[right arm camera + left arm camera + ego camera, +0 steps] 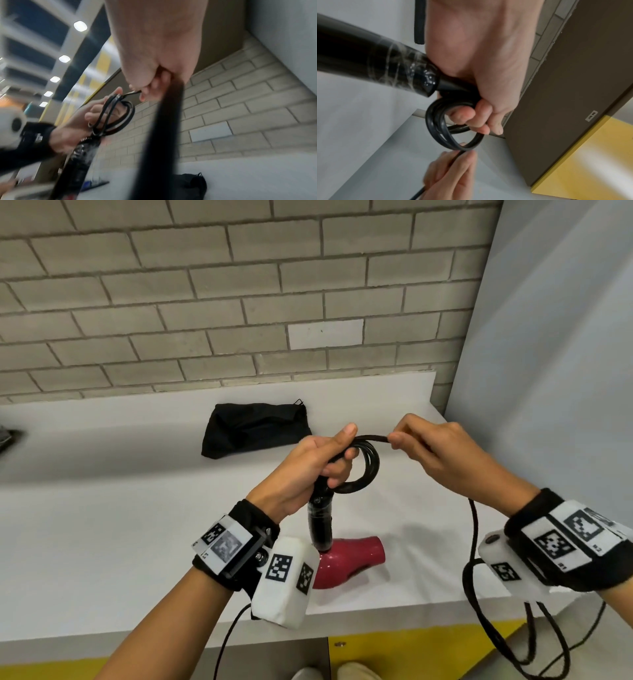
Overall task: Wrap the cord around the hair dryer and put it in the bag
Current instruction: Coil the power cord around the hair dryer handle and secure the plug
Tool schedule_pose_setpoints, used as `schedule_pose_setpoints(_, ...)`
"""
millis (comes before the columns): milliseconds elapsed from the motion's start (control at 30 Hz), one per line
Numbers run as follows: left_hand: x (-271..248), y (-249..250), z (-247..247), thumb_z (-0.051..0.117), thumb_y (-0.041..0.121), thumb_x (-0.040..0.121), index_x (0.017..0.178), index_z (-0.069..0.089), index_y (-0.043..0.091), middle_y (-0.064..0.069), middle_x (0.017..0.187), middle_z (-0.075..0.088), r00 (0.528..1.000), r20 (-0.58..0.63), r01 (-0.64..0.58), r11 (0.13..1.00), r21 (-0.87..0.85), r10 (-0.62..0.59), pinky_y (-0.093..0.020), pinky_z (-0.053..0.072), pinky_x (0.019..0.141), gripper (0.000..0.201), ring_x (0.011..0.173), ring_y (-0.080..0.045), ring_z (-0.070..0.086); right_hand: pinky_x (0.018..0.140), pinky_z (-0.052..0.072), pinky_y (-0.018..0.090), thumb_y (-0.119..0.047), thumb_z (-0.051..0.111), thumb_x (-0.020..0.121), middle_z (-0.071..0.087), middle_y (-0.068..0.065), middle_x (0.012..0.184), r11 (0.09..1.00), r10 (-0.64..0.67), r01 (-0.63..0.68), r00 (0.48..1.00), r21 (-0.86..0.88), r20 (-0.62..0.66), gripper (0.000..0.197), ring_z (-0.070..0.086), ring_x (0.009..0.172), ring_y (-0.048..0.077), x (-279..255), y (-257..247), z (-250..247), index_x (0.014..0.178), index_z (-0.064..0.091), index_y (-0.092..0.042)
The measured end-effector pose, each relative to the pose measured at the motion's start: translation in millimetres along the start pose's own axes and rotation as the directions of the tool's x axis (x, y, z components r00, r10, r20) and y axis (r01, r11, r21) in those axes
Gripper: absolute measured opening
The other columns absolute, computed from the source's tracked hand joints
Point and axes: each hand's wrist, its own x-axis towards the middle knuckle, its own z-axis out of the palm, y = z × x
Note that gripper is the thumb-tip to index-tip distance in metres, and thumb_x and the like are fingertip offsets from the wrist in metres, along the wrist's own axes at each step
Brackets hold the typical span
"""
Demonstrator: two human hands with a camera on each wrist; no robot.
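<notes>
The left hand (308, 470) is gripping the dryer (342, 559) handle and coils, steadying them; the right hand (442, 453) is pinching the cord (368, 460), feeding slack; the bag (255, 433) is waiting at 11 o'clock on the table (120, 508).

You see a hair dryer (349, 559) with a glossy red plastic body and shiny black handle, a smooth rubbery black cord (366, 467), a matt black cloth bag (253, 429), a smooth white counter (120, 525) and a rough brick wall (205, 302).

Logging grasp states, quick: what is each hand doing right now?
Left hand: closed around the hair dryer handle end and coiled cord.
Right hand: fingers pinching the cord.
</notes>
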Motion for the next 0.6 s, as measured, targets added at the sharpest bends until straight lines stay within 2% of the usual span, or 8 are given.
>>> schedule_pose_setpoints(100, 1.1, 8.1, -7.7, 0.047, 0.045, 0.087, 0.064, 0.044, 0.013, 0.012, 0.039, 0.026, 1.000, -0.006, -0.022, 0.999, -0.034, 0.021, -0.021, 0.025, 0.050, 0.040, 0.039, -0.009, 0.026, 0.049, 0.032, 0.015, -0.047, 0.040, 0.091, 0.048, -0.012, 0.057, 0.974, 0.071, -0.097, 0.989, 0.206, 0.133, 0.030, 0.038, 0.050, 0.010, -14.6, 10.5, -8.5, 0.080, 0.055, -0.022)
schedule_pose_setpoints(200, -1.7, 14.6, -22.4, 0.043, 0.036, 0.094, 0.067, 0.046, 0.010, 0.012, 0.040, 0.026, 0.999, -0.015, -0.046, 0.994, -0.102, 0.045, -0.020, 0.025, 0.047, 0.038, 0.039, -0.008, 0.026, 0.049, 0.032, 0.014, -0.048, 0.041, 0.093, 0.044, -0.009, 0.055, 0.977, 0.049, -0.078, 0.988, 0.200, 0.149, 0.027, 0.034, 0.048, 0.007, -33.3, 24.0, -23.8, 0.084, 0.059, -0.029)
schedule_pose_setpoints(300, -4.2, 18.9, -34.8, 0.038, 0.021, 0.097, 0.068, 0.050, 0.007, 0.010, 0.041, 0.026, 0.998, -0.031, -0.054, 0.995, -0.079, 0.052, -0.022, 0.024, 0.048, 0.034, 0.041, -0.010, 0.027, 0.049, 0.034, 0.008, -0.038, 0.042, 0.095, 0.047, -0.016, 0.052, 0.966, 0.104, -0.130, 0.987, 0.223, 0.124, 0.029, 0.038, 0.046, 0.004, -48.4, 36.5, -39.5, 0.089, 0.065, -0.021)
schedule_pose_setpoints(333, -5.1, 19.2, -38.6, 0.038, 0.020, 0.097, 0.068, 0.049, 0.007, 0.010, 0.041, 0.026, 0.998, -0.043, -0.050, 0.996, -0.068, 0.047, -0.022, 0.024, 0.048, 0.034, 0.041, -0.010, 0.026, 0.047, 0.036, 0.010, -0.042, 0.042, 0.095, 0.048, -0.016, 0.052, 0.968, 0.119, -0.143, 0.986, 0.209, 0.121, 0.031, 0.037, 0.045, 0.005, -52.9, 40.8, -42.6, 0.090, 0.065, -0.022)
schedule_pose_setpoints(400, -5.5, 19.1, -46.6, 0.038, 0.020, 0.098, 0.069, 0.049, 0.008, 0.011, 0.042, 0.026, 0.996, -0.077, -0.051, 0.996, -0.074, 0.045, -0.019, 0.026, 0.047, 0.033, 0.042, -0.009, 0.026, 0.046, 0.038, 0.022, -0.058, 0.040, 0.089, 0.047, -0.009, 0.051, 0.980, 0.148, -0.157, 0.986, 0.124, 0.073, 0.036, 0.039, 0.044, 0.011, -61.0, 48.6, -45.6, 0.094, 0.063, -0.032)
schedule_pose_setpoints(467, -5.1, 17.0, -52.0, 0.039, 0.023, 0.099, 0.071, 0.050, 0.009, 0.011, 0.044, 0.027, 0.993, -0.110, -0.055, 0.997, -0.060, 0.048, -0.018, 0.030, 0.048, 0.033, 0.044, -0.009, 0.027, 0.049, 0.041, 0.030, -0.065, 0.031, 0.087, 0.051, -0.001, 0.050, 0.983, 0.175, -0.173, 0.984, -0.053, 0.032, 0.040, 0.051, 0.047, 0.022, -67.0, 51.2, -45.5, 0.100, 0.057, -0.037)
schedule_pose_setpoints(533, -4.7, 14.3, -52.3, 0.039, 0.026, 0.100, 0.074, 0.051, 0.009, 0.010, 0.046, 0.027, 0.988, -0.146, -0.048, 0.998, -0.041, 0.042, -0.019, 0.031, 0.050, 0.033, 0.045, -0.010, 0.030, 0.045, 0.043, 0.038, -0.063, 0.025, 0.089, 0.052, -0.002, 0.049, 0.953, 0.185, -0.173, 0.983, -0.249, 0.023, 0.043, 0.055, 0.047, 0.027, -69.9, 50.5, -35.0, 0.103, 0.054, -0.035)
schedule_pose_setpoints(600, -2.7, 12.7, -47.9, 0.038, 0.027, 0.101, 0.077, 0.052, 0.009, 0.008, 0.047, 0.029, 0.986, -0.162, -0.040, 0.998, -0.054, 0.031, -0.020, 0.032, 0.051, 0.033, 0.046, -0.011, 0.034, 0.040, 0.044, 0.035, -0.048, 0.041, 0.092, 0.062, -0.004, 0.057, 0.889, 0.148, -0.099, 0.986, -0.446, 0.074, 0.024, 0.059, 0.048, 0.030, -67.9, 45.8, -17.8, 0.102, 0.054, -0.031)
